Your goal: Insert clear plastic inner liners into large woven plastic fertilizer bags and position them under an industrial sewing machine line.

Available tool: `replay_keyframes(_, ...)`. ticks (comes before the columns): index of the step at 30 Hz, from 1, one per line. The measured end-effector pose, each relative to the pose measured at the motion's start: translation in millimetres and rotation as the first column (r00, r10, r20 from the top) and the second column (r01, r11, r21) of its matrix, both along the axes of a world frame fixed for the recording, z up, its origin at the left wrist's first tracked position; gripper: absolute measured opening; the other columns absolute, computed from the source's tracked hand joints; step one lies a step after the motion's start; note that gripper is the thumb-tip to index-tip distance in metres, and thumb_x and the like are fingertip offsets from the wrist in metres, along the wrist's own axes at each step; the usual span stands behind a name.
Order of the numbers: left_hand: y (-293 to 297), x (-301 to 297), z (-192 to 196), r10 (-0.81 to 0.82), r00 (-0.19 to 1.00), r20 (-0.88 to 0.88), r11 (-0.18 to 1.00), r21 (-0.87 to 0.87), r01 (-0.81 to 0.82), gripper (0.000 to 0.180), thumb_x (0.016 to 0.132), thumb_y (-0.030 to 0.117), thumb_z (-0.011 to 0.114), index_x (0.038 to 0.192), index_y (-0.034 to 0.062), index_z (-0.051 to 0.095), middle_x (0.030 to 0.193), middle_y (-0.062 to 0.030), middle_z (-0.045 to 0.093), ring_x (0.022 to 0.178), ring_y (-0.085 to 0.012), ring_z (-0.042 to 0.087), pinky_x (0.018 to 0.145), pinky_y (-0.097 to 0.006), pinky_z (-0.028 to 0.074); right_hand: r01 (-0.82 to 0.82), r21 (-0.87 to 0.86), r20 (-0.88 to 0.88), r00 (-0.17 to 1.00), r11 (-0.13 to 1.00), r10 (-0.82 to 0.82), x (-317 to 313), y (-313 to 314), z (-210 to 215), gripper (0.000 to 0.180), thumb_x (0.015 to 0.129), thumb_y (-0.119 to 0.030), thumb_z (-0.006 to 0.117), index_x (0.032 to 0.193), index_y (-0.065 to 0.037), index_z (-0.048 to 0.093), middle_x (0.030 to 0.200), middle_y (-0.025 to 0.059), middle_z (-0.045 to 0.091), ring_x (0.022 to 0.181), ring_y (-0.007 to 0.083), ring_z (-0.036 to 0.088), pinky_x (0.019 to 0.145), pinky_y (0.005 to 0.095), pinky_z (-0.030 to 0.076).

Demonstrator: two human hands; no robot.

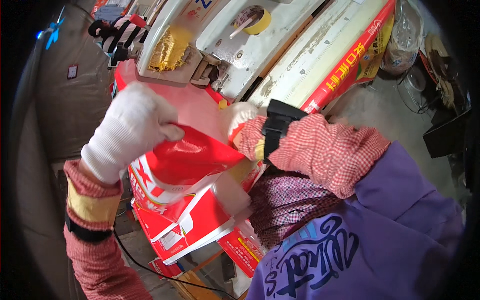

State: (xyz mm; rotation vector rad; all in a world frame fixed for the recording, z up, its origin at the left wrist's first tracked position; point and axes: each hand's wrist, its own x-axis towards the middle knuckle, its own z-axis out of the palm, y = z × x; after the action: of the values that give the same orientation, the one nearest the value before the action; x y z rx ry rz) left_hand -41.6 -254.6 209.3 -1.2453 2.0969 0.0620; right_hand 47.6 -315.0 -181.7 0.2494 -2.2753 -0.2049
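Note:
My left hand (131,127), in a white knit glove, is closed with thumb and fingers on the upper edge of a red and white printed bag (195,155). The bag hangs in folds below and to the right of that hand. In a white glove as well, my right hand (239,117) is at the bag's right end, close to the machine; blur and the checked sleeve hide its fingers. Just beyond both hands stands a white sewing machine (215,37), with a bundle of yellow woven material (170,49) on its head.
A roll of yellow tape (259,23) lies on the machine. More red and white bags (200,220) are piled below the held one. A long red and yellow printed bag (350,57) edges the worn white board at right. A black cable (150,270) runs across the lower left.

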Motion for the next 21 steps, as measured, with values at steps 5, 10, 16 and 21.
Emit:
replay_keyframes(5, 65, -100, -90, -0.427, 0.695, -0.579, 0.787, 0.14, 0.6, 0.006, 0.065, 0.017, 0.058, 0.068, 0.0119, 0.059, 0.058, -0.0033, 0.053, 0.052, -0.0226, 0.056, 0.047, -0.034, 0.045, -0.722, 0.254, 0.048, 0.674, 0.644, 0.737, -158, 34, 69, 0.009, 0.065, -0.01, 0.06, 0.057, -0.008, 0.061, 0.057, 0.0079, 0.058, 0.055, 0.0237, 0.059, 0.045, 0.0371, 0.047)
replay_keyframes(10, 62, -87, -151, -0.198, 0.803, -0.562, 0.967, 0.021, 0.253, 0.005, 0.068, 0.015, 0.058, 0.068, 0.0111, 0.061, 0.063, -0.0083, 0.058, 0.06, -0.0263, 0.06, 0.051, -0.037, 0.048, -0.806, -0.558, 0.471, -0.502, -0.196, 0.725, -212, 24, 133, 0.018, 0.079, -0.015, 0.048, 0.086, -0.004, 0.061, 0.067, 0.0148, 0.062, 0.058, 0.0313, 0.061, 0.049, 0.0424, 0.047)
replay_keyframes(16, -2, -47, -170, -0.222, 0.959, -0.177, 0.952, -0.254, 0.173, 0.009, 0.071, 0.018, 0.055, 0.07, 0.0102, 0.058, 0.065, -0.0099, 0.059, 0.062, -0.0276, 0.06, 0.053, -0.039, 0.048, -0.435, -0.88, 0.342, -0.858, -0.191, 0.383, -222, -16, 105, 0.035, 0.077, -0.021, 0.054, 0.108, -0.006, 0.059, 0.099, 0.0186, 0.062, 0.092, 0.035, 0.06, 0.077, 0.0425, 0.048)
replay_keyframes(21, -71, 7, -192, 0.022, 0.975, -0.221, 0.859, -0.495, -0.132, 0.013, 0.074, 0.013, 0.054, 0.079, 0.0063, 0.064, 0.076, -0.0137, 0.064, 0.075, -0.0286, 0.063, 0.066, -0.039, 0.051, 0.026, -0.921, 0.019, -0.994, 0.39, 0.11, -209, 6, 120, 0.038, 0.077, -0.017, 0.054, 0.113, -0.005, 0.053, 0.091, 0.0208, 0.063, 0.087, 0.0345, 0.06, 0.078, 0.0393, 0.046)
